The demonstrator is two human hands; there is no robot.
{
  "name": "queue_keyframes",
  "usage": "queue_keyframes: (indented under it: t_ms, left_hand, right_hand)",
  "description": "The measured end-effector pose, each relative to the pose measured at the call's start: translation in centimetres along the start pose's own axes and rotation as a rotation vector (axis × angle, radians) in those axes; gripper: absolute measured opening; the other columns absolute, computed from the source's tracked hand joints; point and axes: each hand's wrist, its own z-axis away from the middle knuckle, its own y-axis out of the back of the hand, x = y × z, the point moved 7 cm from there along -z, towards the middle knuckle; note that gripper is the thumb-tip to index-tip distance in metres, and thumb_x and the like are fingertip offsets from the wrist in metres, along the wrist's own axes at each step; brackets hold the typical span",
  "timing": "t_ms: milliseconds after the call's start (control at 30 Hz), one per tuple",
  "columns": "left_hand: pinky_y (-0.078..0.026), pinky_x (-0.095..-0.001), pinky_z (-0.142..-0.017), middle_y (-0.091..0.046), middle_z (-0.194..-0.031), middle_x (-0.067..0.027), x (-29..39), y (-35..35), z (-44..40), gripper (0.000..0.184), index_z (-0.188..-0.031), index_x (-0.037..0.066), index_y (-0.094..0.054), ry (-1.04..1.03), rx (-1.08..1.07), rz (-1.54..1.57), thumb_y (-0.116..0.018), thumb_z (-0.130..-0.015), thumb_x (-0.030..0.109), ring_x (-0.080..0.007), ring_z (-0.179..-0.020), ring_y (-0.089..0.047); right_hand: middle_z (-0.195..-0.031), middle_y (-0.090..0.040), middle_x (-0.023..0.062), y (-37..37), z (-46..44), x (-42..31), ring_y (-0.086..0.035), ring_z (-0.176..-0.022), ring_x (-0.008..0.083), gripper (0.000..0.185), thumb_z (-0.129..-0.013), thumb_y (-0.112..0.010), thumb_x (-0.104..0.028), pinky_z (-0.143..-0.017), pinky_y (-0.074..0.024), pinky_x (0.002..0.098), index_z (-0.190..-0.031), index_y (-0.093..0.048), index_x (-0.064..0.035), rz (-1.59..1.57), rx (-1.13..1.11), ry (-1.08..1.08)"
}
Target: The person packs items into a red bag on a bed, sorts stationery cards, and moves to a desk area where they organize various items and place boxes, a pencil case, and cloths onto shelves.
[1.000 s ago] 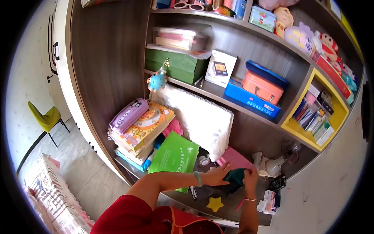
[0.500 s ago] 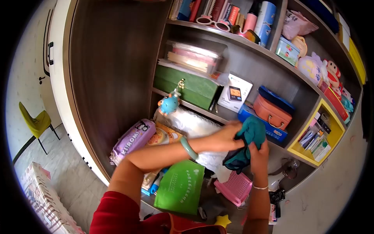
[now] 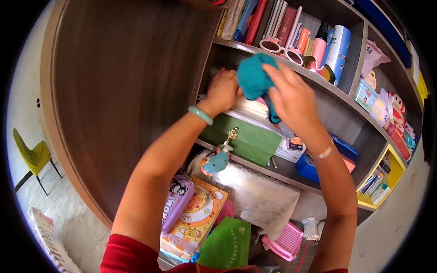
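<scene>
Teal cloth (image 3: 255, 78) higher, seemingly bunched

The cloth (image 3: 255, 78) is showing teal. The bangle (image 3: 200, 115) is displaying pale green; the sleeve (image 3: 129, 255) is displaying red. The storage box (image 3: 252, 142) is presenting green. The pencil case (image 3: 176, 202) is showing purple with white lettering and a black-and-white character. The book cover (image 3: 200, 214) is carrying printed drawings in orange, yellow and white. The basket (image 3: 286, 241) is displaying pink.
</scene>
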Motion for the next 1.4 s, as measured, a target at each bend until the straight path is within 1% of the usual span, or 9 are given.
queue_keyframes:
  t_ms: [67, 267, 400, 467, 667, 800, 1000, 1033, 1400]
  left_hand:
    - [-0.030, -0.0451, -0.101, -0.056, -0.105, -0.0181, 0.7, 1.0, 0.8, 0.032, -0.104, 0.003, -0.057, -0.120, 0.337, 0.083, -0.059, -0.076, 0.017, -0.0334, -0.103, -0.050]
    - [-0.030, -0.0444, -0.101, -0.056, -0.093, -0.0148, -0.3, 0.1, 0.3, 0.024, -0.096, 0.002, -0.056, -0.008, 0.255, 0.000, -0.058, -0.075, 0.013, -0.0323, -0.098, -0.051]
    - [-0.027, -0.0455, -0.103, -0.052, -0.100, -0.0180, 0.0, 0.4, 0.7, 0.034, -0.100, -0.002, -0.054, -0.023, 0.248, 0.067, -0.061, -0.071, 0.014, -0.0347, -0.103, -0.048]
    - [-0.028, -0.0441, -0.103, -0.053, -0.096, -0.0146, 0.1, 0.7, 0.8, 0.021, -0.092, 0.001, -0.055, -0.065, 0.326, 0.072, -0.057, -0.074, 0.011, -0.0316, -0.100, -0.050]
    - [-0.027, -0.0448, -0.103, -0.054, -0.098, -0.0153, -0.1, 0.9, 0.8, 0.030, -0.098, -0.001, -0.056, -0.032, 0.356, 0.121, -0.060, -0.074, 0.018, -0.0318, -0.102, -0.049]
    - [-0.028, -0.0471, -0.101, -0.054, -0.097, -0.0171, -0.3, 0.0, 0.8, 0.032, -0.100, 0.001, -0.056, -0.020, 0.275, 0.023, -0.060, -0.079, 0.025, -0.0343, -0.099, -0.049]
    - [-0.030, -0.0467, -0.101, -0.055, -0.095, -0.0150, -0.2, 0.6, 0.9, 0.029, -0.098, 0.002, -0.058, -0.034, 0.354, 0.081, -0.059, -0.080, 0.026, -0.0315, -0.097, -0.051]
    - [-0.030, -0.0465, -0.100, -0.055, -0.095, -0.0147, -0.2, 0.5, 0.8, 0.030, -0.098, 0.002, -0.058, -0.022, 0.329, 0.068, -0.060, -0.080, 0.026, -0.0313, -0.097, -0.051]
    - [-0.030, -0.0449, -0.101, -0.054, -0.092, -0.0129, 0.4, 0.6, 0.7, 0.030, -0.097, 0.003, -0.057, -0.001, 0.322, 0.056, -0.062, -0.077, 0.024, -0.0299, -0.098, -0.050]
  right_hand:
    - [-0.101, -0.057, 0.0162, -4.0, -1.6, 0.2, -0.058, -0.084, 0.0332, 0.034, -0.080, -0.052, -0.011, -0.072, -0.0484, 0.0421, -0.114, -0.053, -0.0104, 0.110, 0.041, 0.140]
    - [-0.102, -0.060, 0.0222, -14.5, -5.0, 9.2, -0.057, -0.097, 0.0353, 0.036, -0.084, -0.046, -0.025, -0.084, -0.0446, 0.0433, -0.113, -0.056, -0.0052, 0.176, -0.519, -0.429]
    - [-0.109, -0.058, 0.0219, -15.1, -4.5, 10.6, -0.055, -0.103, 0.0353, 0.040, -0.087, -0.048, -0.029, -0.090, -0.0418, 0.0412, -0.115, -0.054, -0.0009, 0.169, -0.667, -0.487]
    - [-0.117, -0.055, 0.0221, -12.9, -5.1, 7.6, -0.052, -0.110, 0.0319, 0.047, -0.089, -0.048, -0.033, -0.095, -0.0380, 0.0354, -0.119, -0.051, 0.0031, -0.201, -0.397, -0.211]
    - [-0.125, -0.049, 0.0166, -18.6, -6.2, 8.6, -0.046, -0.114, 0.0188, 0.048, -0.090, -0.043, -0.024, -0.096, -0.0345, 0.0256, -0.126, -0.042, 0.0071, -0.415, -0.893, -0.295]
    - [-0.139, -0.032, 0.0202, -24.2, -7.4, 11.1, -0.032, -0.129, 0.0292, 0.052, -0.087, -0.042, -0.027, -0.107, -0.0246, 0.0303, -0.131, -0.039, 0.0019, -0.432, -0.974, -0.379]
    - [-0.130, -0.046, 0.0183, -27.3, -8.5, 12.2, -0.046, -0.118, 0.0275, 0.041, -0.089, -0.040, -0.021, -0.098, -0.0349, 0.0320, -0.122, -0.049, 0.0004, -0.023, -0.898, -0.050]
    - [-0.125, -0.049, 0.0203, -26.1, -7.5, 13.5, -0.049, -0.114, 0.0286, 0.038, -0.087, -0.043, -0.019, -0.097, -0.0366, 0.0323, -0.117, -0.052, 0.0016, -0.077, -0.853, -0.250]
    - [-0.104, -0.060, 0.0228, -19.5, -0.4, 21.0, -0.059, -0.093, 0.0298, 0.037, -0.074, -0.043, -0.011, -0.079, -0.0444, 0.0337, -0.103, -0.058, 0.0056, 0.054, -1.047, -0.199]
